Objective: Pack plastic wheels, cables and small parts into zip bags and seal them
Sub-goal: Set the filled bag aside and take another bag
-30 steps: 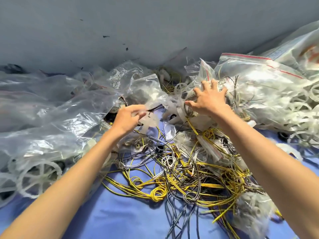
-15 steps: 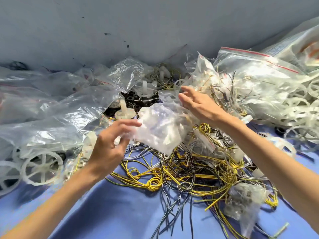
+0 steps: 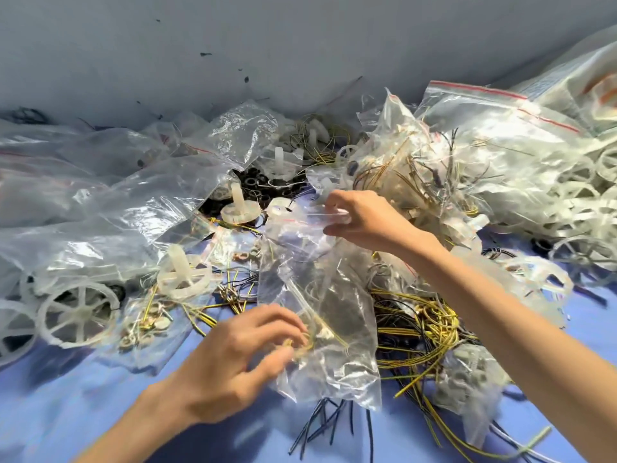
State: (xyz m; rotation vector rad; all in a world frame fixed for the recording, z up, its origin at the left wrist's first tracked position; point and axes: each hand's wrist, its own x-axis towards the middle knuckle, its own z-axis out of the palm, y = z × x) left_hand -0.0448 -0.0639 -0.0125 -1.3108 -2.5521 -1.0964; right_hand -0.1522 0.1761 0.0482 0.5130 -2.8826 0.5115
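Right hand (image 3: 367, 222) pinches the bag (image 3: 320, 289) top, left hand (image 3: 240, 359) seemingly its bottom; if I tilt, cables (image 3: 334, 336) spill.

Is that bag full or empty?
Nearly empty. The zip bag is limp and see-through between the right hand and left hand; only a few small bits show near its bottom.

Blue sheet (image 3: 100, 406) covers work surface, wrinkled, shadowed in foreground. Grey wall (image 3: 300, 45) fills upper part of my view. I note few dark specks (image 3: 205, 54) on wall, upper centre. White printed sack (image 3: 587, 75) at far right against wall; orange marking on it, print too blurred to read.
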